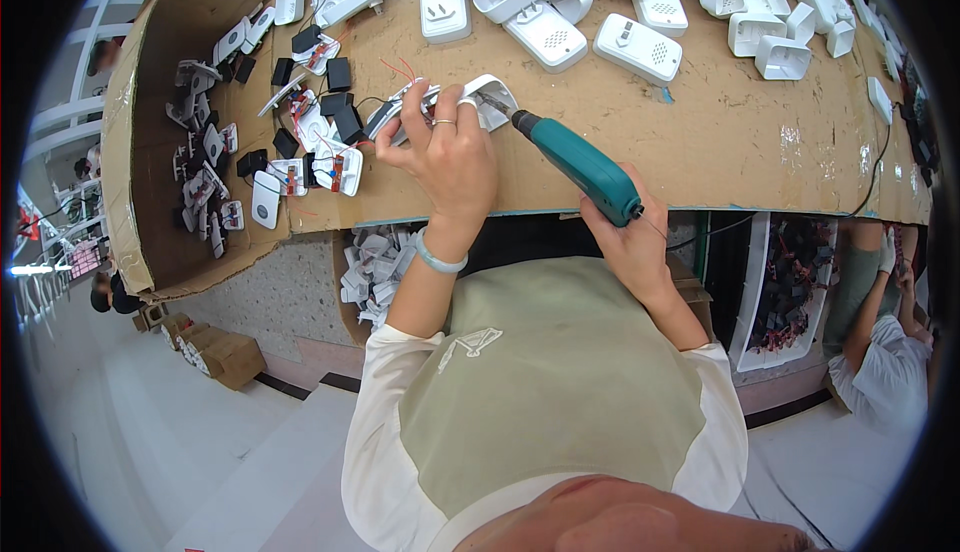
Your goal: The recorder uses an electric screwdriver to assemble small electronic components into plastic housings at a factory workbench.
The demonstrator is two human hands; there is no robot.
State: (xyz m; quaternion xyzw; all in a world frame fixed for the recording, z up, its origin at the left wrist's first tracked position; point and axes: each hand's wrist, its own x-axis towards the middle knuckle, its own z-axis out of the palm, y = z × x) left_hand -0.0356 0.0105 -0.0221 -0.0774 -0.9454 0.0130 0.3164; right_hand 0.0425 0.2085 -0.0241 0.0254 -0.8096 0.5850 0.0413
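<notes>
My left hand [450,147] is closed around a white plastic housing [494,92], with a darker part and thin red wires showing at its left side. In my right hand [632,237] is a green electric screwdriver [580,160], gripped near its rear end where the cord comes out. Its tip points left into the open side of the housing, just past my left fingers. Whether the bit touches a screw is too small to tell. Just left of my left hand lie several white covers with circuit boards [338,167], black blocks and red wires.
White plastic shells [545,37] are heaped along the far side of the cardboard-covered table [750,152]. A cardboard box [125,152] at the left holds more small assemblies. Below the right edge stands a white crate [755,292] of dark wired parts, near another person [880,352].
</notes>
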